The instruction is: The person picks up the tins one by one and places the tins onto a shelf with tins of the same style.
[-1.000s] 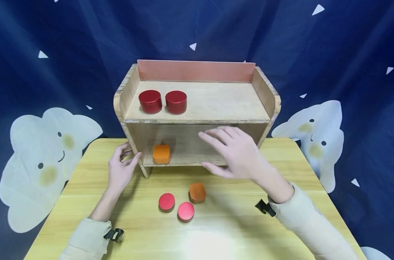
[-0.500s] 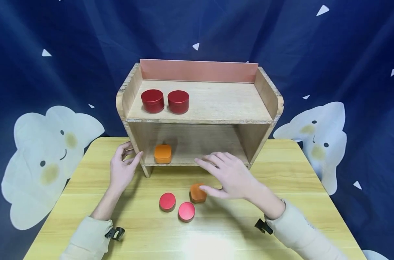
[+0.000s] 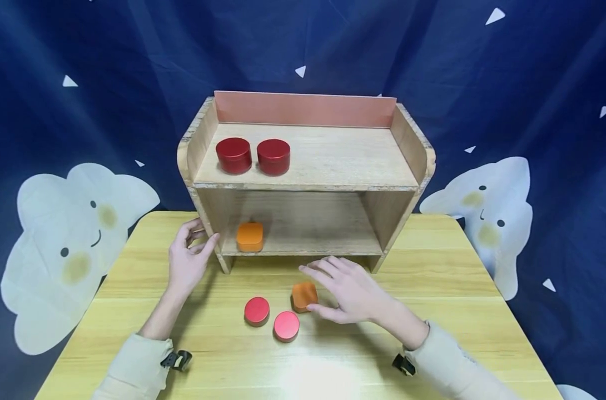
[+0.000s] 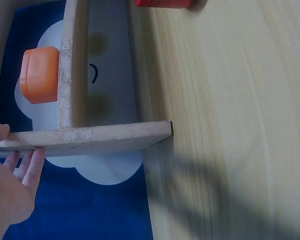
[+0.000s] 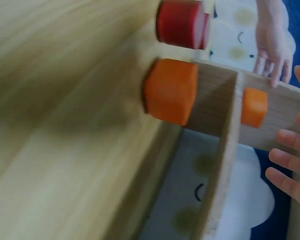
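Observation:
My left hand [image 3: 187, 266] grips the left side panel of a small wooden shelf [image 3: 343, 158], thumb on one face and fingers on the other, as the left wrist view shows. An orange square-sided tin [image 3: 304, 296] stands on the table in front of the shelf. Over and just right of it hovers my right hand [image 3: 350, 294], fingers spread and holding nothing. In the right wrist view that orange tin [image 5: 171, 92] stands apart from the fingertips [image 5: 277, 177]. Two red round tins, one left [image 3: 257, 311] and one right [image 3: 286, 326], stand nearby on the table.
Another orange tin [image 3: 250, 238] sits at the left of the lower shelf level. Two larger red round tins, left [image 3: 234, 155] and right [image 3: 273, 156], stand on the top level. A blue curtain [image 3: 483, 83] hangs behind the wooden table [image 3: 423, 261].
My right hand has come down from in front of the shelf's lower level to beside the orange tin on the table. The left hand has stayed on the side panel.

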### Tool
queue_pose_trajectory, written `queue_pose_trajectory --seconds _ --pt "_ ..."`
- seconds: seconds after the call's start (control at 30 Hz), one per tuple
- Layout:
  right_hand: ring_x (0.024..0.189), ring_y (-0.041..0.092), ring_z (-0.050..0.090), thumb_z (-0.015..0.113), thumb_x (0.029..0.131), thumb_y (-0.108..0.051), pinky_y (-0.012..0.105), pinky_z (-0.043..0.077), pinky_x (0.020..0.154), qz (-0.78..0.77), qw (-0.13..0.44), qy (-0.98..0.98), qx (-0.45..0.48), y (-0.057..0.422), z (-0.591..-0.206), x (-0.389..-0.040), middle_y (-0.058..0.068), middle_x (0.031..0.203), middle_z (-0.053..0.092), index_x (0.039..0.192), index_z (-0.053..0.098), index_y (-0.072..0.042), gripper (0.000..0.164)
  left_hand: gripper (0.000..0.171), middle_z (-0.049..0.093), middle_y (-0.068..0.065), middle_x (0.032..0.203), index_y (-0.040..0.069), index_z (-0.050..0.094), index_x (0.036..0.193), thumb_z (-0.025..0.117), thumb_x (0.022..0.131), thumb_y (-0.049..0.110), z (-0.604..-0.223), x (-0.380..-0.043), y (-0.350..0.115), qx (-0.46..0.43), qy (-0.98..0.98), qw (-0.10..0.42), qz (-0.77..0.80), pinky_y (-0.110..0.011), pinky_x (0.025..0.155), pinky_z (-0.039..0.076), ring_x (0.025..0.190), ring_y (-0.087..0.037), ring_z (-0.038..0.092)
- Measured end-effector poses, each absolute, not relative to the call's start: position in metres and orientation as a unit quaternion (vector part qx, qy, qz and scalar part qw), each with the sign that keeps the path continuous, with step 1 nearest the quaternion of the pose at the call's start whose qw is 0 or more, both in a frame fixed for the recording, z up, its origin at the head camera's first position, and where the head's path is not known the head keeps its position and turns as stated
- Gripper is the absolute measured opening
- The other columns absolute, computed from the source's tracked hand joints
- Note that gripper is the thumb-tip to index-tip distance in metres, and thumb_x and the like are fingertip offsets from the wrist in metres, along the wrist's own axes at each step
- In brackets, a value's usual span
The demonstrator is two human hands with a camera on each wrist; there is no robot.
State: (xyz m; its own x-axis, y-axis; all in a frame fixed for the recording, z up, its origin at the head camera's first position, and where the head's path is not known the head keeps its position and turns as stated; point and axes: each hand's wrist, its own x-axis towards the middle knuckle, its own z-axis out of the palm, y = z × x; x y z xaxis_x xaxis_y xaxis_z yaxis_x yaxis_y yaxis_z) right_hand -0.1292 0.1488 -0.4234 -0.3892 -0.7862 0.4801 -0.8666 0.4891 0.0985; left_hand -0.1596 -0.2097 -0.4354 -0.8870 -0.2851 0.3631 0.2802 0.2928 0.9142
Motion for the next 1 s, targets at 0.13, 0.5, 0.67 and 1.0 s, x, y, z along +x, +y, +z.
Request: queue_pose_trajectory --seconds 0.13,0.5,0.67,1.0 --pt "0.109 0.016 0.068 0.071 0.091 -0.058 0.027 0.065 0.087 0.086 0.205 -0.844 0.488 0.148 -0.434 -0.128 0.0 0.13 0.071 0.144 0.061 -0.013 0.07 0.041 0.062 0.023 0.113 -0.006 0.062 0.133 0.075 0.094 0.001 -0.435 -0.159 -0.209 0.001 -0.768 0.238 -0.594 -0.006 0.083 0.06 0.103 0.003 0.063" --pt "0.106 0.015 0.068 0.079 0.086 -0.056 0.025 0.064 0.084 0.081 0.199 -0.837 0.503 0.146 -0.465 -0.139 0.0 0.127 0.072 0.138 0.065 -0.012 0.07 0.041 0.062 0.022 0.113 -0.007 0.062 0.133 0.075 0.094 0.0 -0.435 -0.159 -0.208 -0.002 -0.766 0.245 -0.594 -0.004 0.081 0.058 0.103 0.003 0.063" --pt "0.109 0.016 0.069 0.074 0.09 -0.058 0.028 0.065 0.087 0.063 0.159 -0.849 0.5 0.146 -0.474 -0.142 0.0 0.129 0.071 0.143 0.062 -0.014 0.07 0.041 0.062 0.021 0.114 -0.006 0.062 0.133 0.075 0.095 0.001 -0.435 -0.159 -0.208 0.002 -0.768 0.242 -0.592 -0.005 0.082 0.059 0.103 0.003 0.063" --pt "0.115 0.02 0.071 0.072 0.092 -0.06 0.033 0.066 0.093 0.033 0.111 -0.868 0.483 0.148 -0.491 -0.145 0.001 0.13 0.071 0.147 0.058 -0.016 0.072 0.041 0.062 0.018 0.113 -0.006 0.061 0.133 0.075 0.095 0.001 -0.436 -0.16 -0.209 0.005 -0.769 0.24 -0.592 -0.007 0.084 0.06 0.103 0.002 0.063"
